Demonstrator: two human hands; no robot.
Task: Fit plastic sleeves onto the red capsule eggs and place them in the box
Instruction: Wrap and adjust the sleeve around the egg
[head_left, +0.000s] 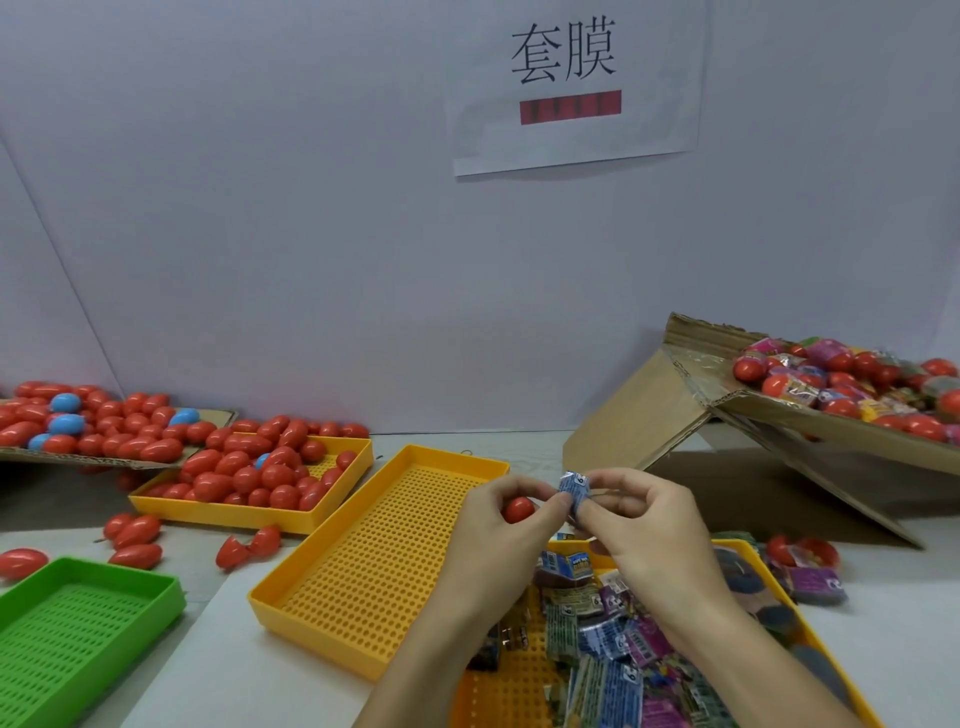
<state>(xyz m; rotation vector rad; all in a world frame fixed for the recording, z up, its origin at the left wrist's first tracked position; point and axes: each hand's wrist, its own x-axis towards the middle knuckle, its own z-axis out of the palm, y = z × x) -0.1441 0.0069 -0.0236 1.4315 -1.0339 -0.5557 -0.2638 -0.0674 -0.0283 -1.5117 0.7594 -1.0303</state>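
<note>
A red egg (518, 510) sits in the curled fingers of the left hand (501, 525), above the empty yellow tray (363, 566). Touching it, a blue sleeve (573, 490) is pinched by the right hand (641, 525) and the left thumb. Below lies a tray of sleeves (613, 639). The box (691, 410) of sleeved eggs stands tilted at far right; bare eggs (249, 475) fill a tray at left.

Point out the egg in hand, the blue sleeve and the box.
egg (518, 510): head view, its exposed red end.
sleeve (571, 492): head view, blue printed side.
box (649, 415): head view, brown outer wall.
</note>
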